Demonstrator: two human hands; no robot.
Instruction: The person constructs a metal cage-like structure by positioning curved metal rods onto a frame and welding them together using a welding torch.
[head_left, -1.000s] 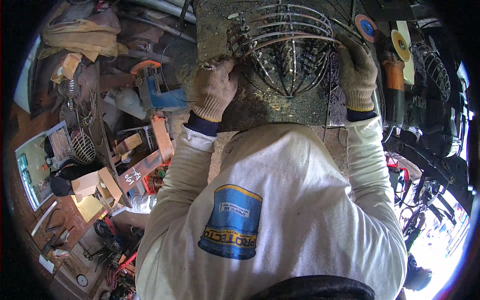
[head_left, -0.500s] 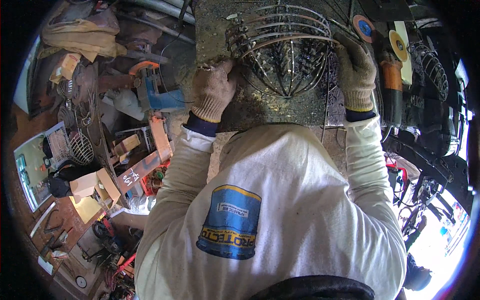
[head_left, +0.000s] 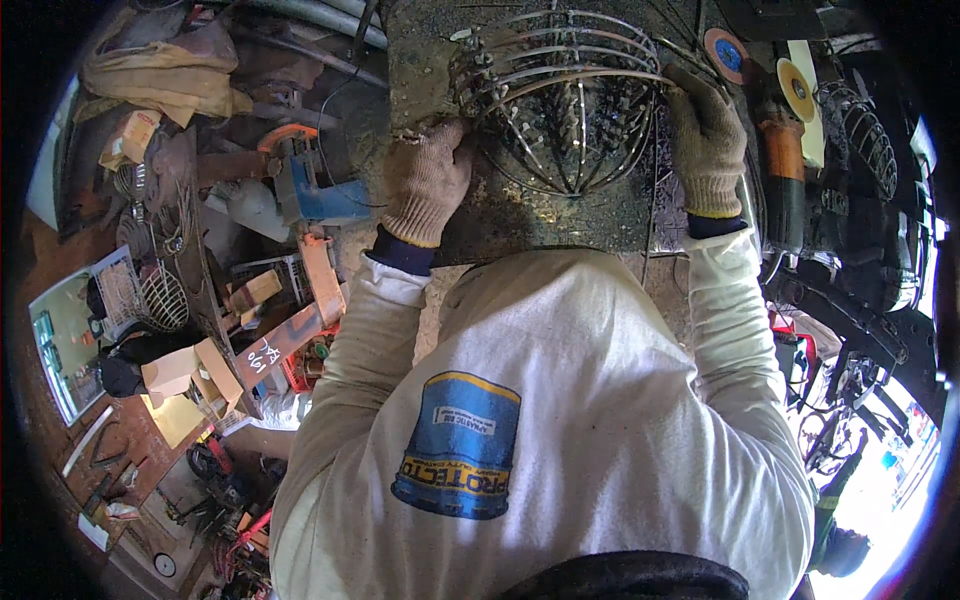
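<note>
A dome-shaped cage of bent metal rods [head_left: 578,130] rests on the dark, scuffed worktop, its curved ribs meeting at a point on the side nearest me. My left hand [head_left: 430,175], in a knitted beige glove, is closed at the cage's left edge; its fingertips are partly hidden. At the right end of the cage's front hoop, my right hand [head_left: 708,140] is curled round the rods in a matching glove. Small dark bits show between and behind the ribs.
An angle grinder [head_left: 783,150] with an orange body lies right of my right hand, beside a loose abrasive disc [head_left: 727,55]. Another wire cage [head_left: 868,140] is farther right. To the left stand a blue clamp-like tool [head_left: 325,190] and cardboard boxes [head_left: 190,370]. A person [head_left: 838,540] is at lower right.
My right hand has shifted very slightly left, still at the cage's edge. My left hand and the cage look nearly unmoved. The person at lower right has changed position.
</note>
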